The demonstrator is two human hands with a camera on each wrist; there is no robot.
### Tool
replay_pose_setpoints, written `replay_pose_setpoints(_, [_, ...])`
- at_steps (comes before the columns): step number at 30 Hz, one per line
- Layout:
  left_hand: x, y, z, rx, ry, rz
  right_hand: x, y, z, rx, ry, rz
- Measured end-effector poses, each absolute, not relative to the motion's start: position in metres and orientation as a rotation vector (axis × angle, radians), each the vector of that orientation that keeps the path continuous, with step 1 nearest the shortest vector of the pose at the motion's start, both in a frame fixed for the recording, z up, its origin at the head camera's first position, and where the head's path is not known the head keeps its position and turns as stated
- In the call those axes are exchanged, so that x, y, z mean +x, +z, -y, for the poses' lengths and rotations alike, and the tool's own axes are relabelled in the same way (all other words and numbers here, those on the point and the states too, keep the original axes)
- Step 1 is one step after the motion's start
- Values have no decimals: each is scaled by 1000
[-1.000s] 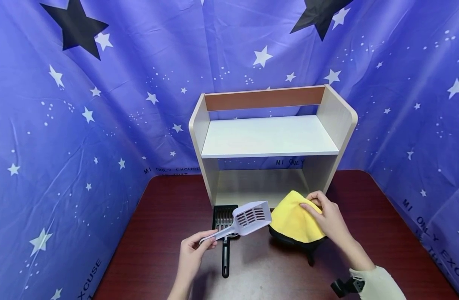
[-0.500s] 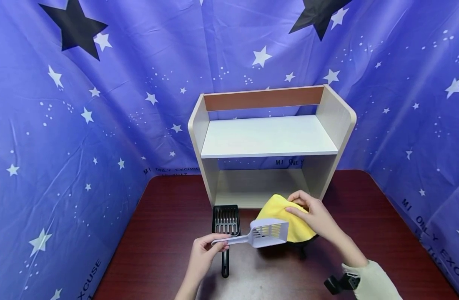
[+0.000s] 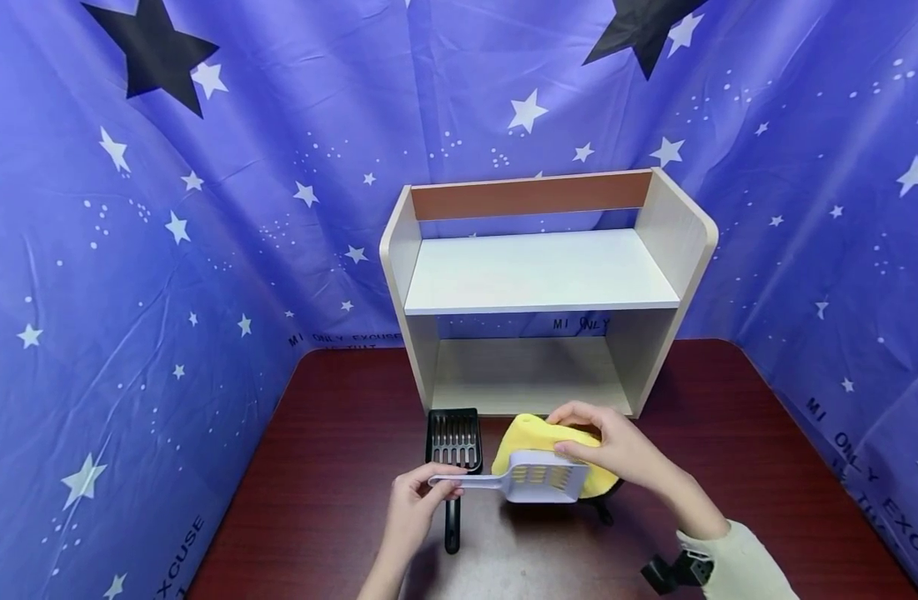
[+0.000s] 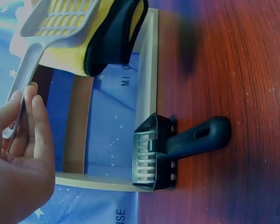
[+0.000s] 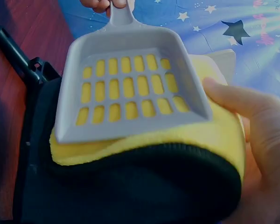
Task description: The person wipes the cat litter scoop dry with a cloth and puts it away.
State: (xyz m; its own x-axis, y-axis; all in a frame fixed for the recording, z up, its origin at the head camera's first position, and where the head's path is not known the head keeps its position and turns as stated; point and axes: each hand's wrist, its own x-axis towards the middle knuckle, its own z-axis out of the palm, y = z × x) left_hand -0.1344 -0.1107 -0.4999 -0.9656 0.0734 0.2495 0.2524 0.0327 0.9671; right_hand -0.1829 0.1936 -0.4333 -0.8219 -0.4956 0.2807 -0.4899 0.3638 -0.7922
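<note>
My left hand (image 3: 413, 508) pinches the handle of a pale lilac slotted litter scoop (image 3: 546, 477), held level above the table. A yellow cloth with a black edge and dark reverse (image 3: 526, 433) lies behind the scoop's head, its yellow showing through the slots. My right hand (image 3: 616, 450) grips the cloth from the right, thumb in front at the scoop's rim. In the right wrist view the cloth (image 5: 224, 135) wraps under the scoop (image 5: 130, 93). A black slotted scoop (image 4: 177, 147) lies on the table, its handle partly behind my left hand in the head view.
A pale wooden two-tier shelf (image 3: 541, 271) stands at the back of the dark red table (image 3: 316, 467). Blue curtains with stars (image 3: 241, 208) hang behind and along both sides. A black device (image 3: 676, 573) is strapped at my right wrist.
My left hand has moved right with the lilac scoop, which has swung level. My right hand has brought the cloth left and down against the back of the scoop's head. The black scoop stays put.
</note>
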Motion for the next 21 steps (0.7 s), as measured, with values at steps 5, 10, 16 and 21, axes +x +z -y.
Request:
replay_pose_setpoints(5, [-135,-498,111,-310,-2078,2140,-181,-433,-200,-1066,-1419,-2515])
replay_pose_setpoints(10, [-136,-498,111,-307,-2084,2143,-181,-434,-203,-1089,-1428,-2397])
replay_pose_setpoints(16, [-135,-498,112,-298,-2097,2133,-183,-435,-203,-1074,-1454,-2358])
replay_pose_setpoints(21, [-135,-499,115,-267,-2092,2095,-183,-438,-203,-1110,-1446,-2417])
